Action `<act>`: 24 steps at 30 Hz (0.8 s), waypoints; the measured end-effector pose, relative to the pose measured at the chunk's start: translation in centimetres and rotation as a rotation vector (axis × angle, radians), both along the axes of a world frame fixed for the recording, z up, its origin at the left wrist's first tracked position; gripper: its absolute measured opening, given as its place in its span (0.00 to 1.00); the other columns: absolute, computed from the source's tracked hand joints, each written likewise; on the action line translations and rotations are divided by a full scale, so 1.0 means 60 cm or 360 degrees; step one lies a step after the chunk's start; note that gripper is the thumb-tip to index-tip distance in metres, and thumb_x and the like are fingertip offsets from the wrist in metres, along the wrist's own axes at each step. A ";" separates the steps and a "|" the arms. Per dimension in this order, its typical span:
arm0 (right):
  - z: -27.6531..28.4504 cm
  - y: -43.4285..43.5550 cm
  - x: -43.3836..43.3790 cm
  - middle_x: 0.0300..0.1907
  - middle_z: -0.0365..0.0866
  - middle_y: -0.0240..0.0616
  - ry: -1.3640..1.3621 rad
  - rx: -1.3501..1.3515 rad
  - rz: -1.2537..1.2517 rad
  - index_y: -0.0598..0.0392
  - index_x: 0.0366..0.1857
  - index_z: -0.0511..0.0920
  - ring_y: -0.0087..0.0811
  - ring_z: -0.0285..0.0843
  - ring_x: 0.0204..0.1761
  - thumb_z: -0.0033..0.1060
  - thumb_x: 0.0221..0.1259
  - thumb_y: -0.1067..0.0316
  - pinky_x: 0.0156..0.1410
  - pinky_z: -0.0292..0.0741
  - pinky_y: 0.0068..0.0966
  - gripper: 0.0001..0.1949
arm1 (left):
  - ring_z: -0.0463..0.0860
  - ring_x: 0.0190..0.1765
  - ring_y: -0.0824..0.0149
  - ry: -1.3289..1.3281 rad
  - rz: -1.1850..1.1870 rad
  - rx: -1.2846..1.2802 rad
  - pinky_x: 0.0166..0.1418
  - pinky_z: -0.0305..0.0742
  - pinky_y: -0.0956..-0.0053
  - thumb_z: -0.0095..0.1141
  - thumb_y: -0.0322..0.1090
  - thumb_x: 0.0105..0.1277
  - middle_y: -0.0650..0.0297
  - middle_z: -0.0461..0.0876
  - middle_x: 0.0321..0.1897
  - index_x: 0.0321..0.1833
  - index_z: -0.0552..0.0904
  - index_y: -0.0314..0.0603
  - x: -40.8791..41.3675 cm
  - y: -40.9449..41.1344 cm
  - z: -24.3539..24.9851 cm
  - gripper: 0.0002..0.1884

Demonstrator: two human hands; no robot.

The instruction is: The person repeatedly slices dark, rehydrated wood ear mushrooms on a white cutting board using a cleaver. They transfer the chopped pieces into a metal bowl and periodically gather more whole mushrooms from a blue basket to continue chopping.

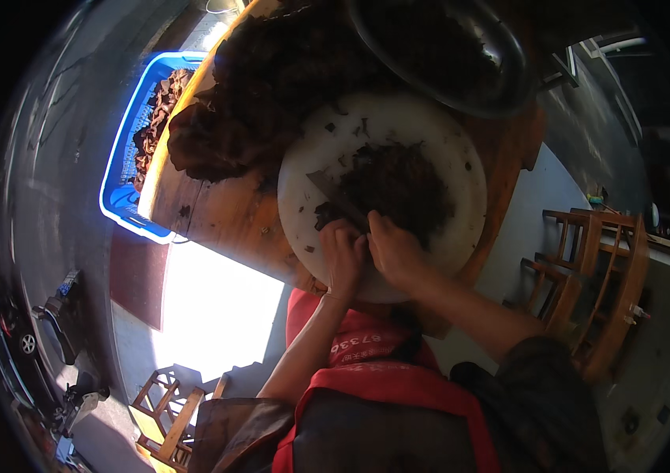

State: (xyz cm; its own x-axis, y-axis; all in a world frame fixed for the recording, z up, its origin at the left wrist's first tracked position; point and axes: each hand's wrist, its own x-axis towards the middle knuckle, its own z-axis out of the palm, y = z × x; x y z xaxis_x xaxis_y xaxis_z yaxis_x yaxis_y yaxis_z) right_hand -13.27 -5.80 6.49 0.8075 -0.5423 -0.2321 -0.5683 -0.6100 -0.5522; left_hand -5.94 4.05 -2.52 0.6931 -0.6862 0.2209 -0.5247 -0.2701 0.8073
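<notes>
My right hand (393, 248) grips a knife (335, 198) whose blade points up and to the left over a round white cutting board (305, 171). Close beside it, my left hand (342, 251) is bent over dark pieces at the blade's left side, its fingertips partly hidden. A pile of dark chopped food (400, 183), perhaps wood ear fungus, covers the board's middle, with small scraps around it. Behind the board and to its left lies a large heap of dark, wrinkled pieces (222, 136) on the wooden table (228, 213).
A metal basin (459, 100) holding dark pieces stands at the board's upper right. At the table's left edge is a blue plastic basket (113, 171) with brown wrinkled pieces. Wooden stools (613, 266) are at the right, another stool (184, 420) at lower left. Vehicles show at far left.
</notes>
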 end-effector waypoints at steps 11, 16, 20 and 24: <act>0.008 -0.020 -0.006 0.41 0.80 0.57 -0.0035 0.0011 -0.0111 0.59 0.48 0.69 0.59 0.82 0.42 0.54 0.65 0.72 0.44 0.79 0.50 0.11 | 0.76 0.55 0.51 -0.0023 0.0010 -0.0054 0.59 0.71 0.59 0.67 0.28 0.58 0.54 0.77 0.49 0.43 0.81 0.42 0.007 0.023 0.026 0.12; 0.097 -0.022 -0.064 0.41 0.79 0.61 0.0045 0.0159 0.0023 0.63 0.49 0.68 0.60 0.80 0.43 0.49 0.68 0.72 0.46 0.77 0.50 0.10 | 0.76 0.49 0.49 -0.0027 0.0047 -0.0032 0.52 0.71 0.57 0.67 0.29 0.58 0.53 0.77 0.42 0.37 0.78 0.40 0.007 0.015 0.020 0.10; 0.138 -0.005 -0.095 0.42 0.79 0.62 0.0458 0.0223 0.0099 0.64 0.49 0.67 0.61 0.80 0.44 0.45 0.69 0.72 0.46 0.77 0.50 0.09 | 0.74 0.45 0.47 -0.0066 0.0069 0.0009 0.48 0.70 0.56 0.67 0.30 0.58 0.53 0.74 0.38 0.35 0.75 0.39 0.007 0.009 0.012 0.11; 0.122 0.005 -0.077 0.41 0.79 0.61 0.0387 0.0281 0.0036 0.62 0.49 0.66 0.60 0.81 0.43 0.44 0.70 0.71 0.44 0.78 0.50 0.09 | 0.74 0.44 0.47 -0.0090 0.0066 0.0190 0.47 0.70 0.54 0.67 0.29 0.59 0.52 0.74 0.38 0.36 0.74 0.38 0.003 0.008 0.003 0.12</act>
State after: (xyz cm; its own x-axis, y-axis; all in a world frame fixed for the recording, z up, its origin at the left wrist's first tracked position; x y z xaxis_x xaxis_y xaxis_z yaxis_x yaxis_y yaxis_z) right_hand -17.86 -5.51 13.78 0.7281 -0.4590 -0.5092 -0.6843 -0.5303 -0.5005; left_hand -5.77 4.55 -2.33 0.7100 -0.6812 0.1787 -0.5549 -0.3849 0.7375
